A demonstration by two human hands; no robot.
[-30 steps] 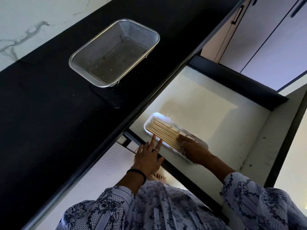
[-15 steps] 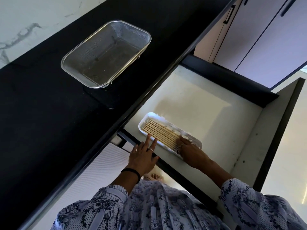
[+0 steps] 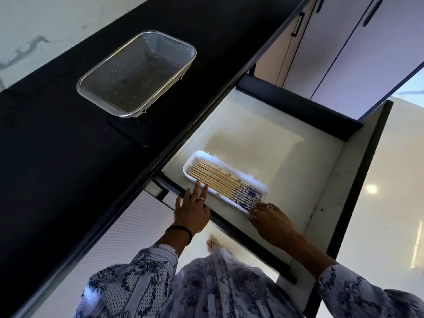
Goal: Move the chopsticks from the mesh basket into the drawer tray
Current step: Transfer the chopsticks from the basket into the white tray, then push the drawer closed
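Right hand [image 3: 271,220] now off chopsticks [image 3: 214,180]

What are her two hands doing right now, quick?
Left hand: open, holding nothing, fingertips at the white tray rim.
Right hand: open, empty, fingertips at the tray's near end.

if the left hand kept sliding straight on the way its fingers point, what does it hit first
Most likely the near long rim of the white tray. The left hand rests on the drawer's front edge, fingers already at that rim, with the chopsticks just beyond it. Actual contact is unclear.
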